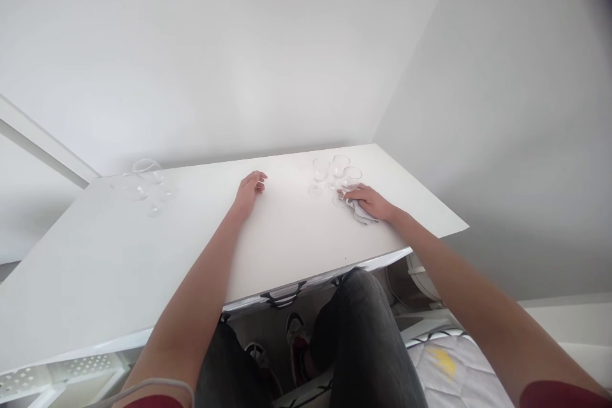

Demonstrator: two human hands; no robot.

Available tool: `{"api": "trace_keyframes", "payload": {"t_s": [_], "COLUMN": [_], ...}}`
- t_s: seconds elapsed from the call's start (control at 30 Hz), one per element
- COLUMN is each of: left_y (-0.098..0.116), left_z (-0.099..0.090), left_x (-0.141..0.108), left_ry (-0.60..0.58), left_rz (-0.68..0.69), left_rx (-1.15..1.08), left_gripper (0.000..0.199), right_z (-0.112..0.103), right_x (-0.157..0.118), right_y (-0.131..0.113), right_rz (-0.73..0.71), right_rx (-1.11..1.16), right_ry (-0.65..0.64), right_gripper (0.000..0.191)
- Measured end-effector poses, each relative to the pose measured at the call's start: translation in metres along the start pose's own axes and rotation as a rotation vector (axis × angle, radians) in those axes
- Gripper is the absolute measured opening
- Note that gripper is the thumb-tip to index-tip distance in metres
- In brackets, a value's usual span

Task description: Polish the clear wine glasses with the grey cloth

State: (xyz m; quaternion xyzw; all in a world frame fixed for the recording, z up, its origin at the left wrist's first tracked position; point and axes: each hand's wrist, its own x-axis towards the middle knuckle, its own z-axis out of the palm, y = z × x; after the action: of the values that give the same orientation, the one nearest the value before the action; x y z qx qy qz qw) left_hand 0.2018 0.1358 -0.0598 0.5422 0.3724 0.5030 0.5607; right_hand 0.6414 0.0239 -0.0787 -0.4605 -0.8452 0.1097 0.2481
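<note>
White tabletop (296, 242) along a pale wall (229, 64), bearing clear stemmed glasses (320, 169).
The right hand (373, 200) grips a crumpled grey cloth (362, 213) beside them; the left hand (250, 187) curls loosely, fingers apart.

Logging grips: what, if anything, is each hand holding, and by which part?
Right hand: grey cloth, by its far part; whether it also grips the nearest glass is unclear. Left hand: nothing.

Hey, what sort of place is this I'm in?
Probably a room in a home, perhaps a bedroom, though I can't be sure. A quilted, mattress-like pad shows at lower right, and a plain white table with clear stemmed glasses stands by a pale wall.
</note>
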Motion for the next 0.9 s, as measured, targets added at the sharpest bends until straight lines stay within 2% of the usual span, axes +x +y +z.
{"api": "trace_keyframes", "payload": {"t_s": [0.2, 0.33, 0.47, 0.6, 0.67, 0.77, 0.83, 0.9], "left_y": [-0.004, -0.006, -0.004, 0.001, 0.005, 0.018, 0.032, 0.049], "left_z": [-0.002, -0.004, -0.002, -0.001, -0.006, -0.032, -0.064, -0.105], "left_x": [0.003, 0.004, -0.004, -0.022, -0.035, -0.065, -0.090, -0.115], "left_ry": [-0.009, -0.002, 0.016, 0.128, 0.204, 0.343, 0.481, 0.658], "left_rz": [0.010, 0.010, 0.042, 0.082, 0.079, 0.091, 0.105, 0.102], "left_rx": [0.030, 0.007, 0.046, 0.268, 0.334, 0.442, 0.509, 0.569], "left_gripper": [0.039, 0.040, 0.041, 0.032, 0.028, 0.021, 0.014, 0.012], "right_z": [-0.001, 0.000, 0.003, 0.005, 0.005, 0.006, 0.008, 0.009], "right_x": [0.001, -0.002, -0.008, -0.010, -0.009, -0.009, -0.009, -0.010], "right_y": [0.000, 0.001, 0.002, 0.002, 0.002, 0.003, 0.006, 0.009], "right_rz": [0.015, 0.014, 0.113, 0.172, 0.175, 0.196, 0.205, 0.209], "right_rx": [0.016, 0.039, 0.039, 0.003, -0.010, -0.014, -0.007, 0.000], "right_ry": [-0.017, 0.023, 0.074, 0.077, 0.079, 0.088, 0.087, 0.083], "right_gripper": [0.057, 0.057, 0.058, 0.059, 0.058, 0.057, 0.057, 0.057]}}
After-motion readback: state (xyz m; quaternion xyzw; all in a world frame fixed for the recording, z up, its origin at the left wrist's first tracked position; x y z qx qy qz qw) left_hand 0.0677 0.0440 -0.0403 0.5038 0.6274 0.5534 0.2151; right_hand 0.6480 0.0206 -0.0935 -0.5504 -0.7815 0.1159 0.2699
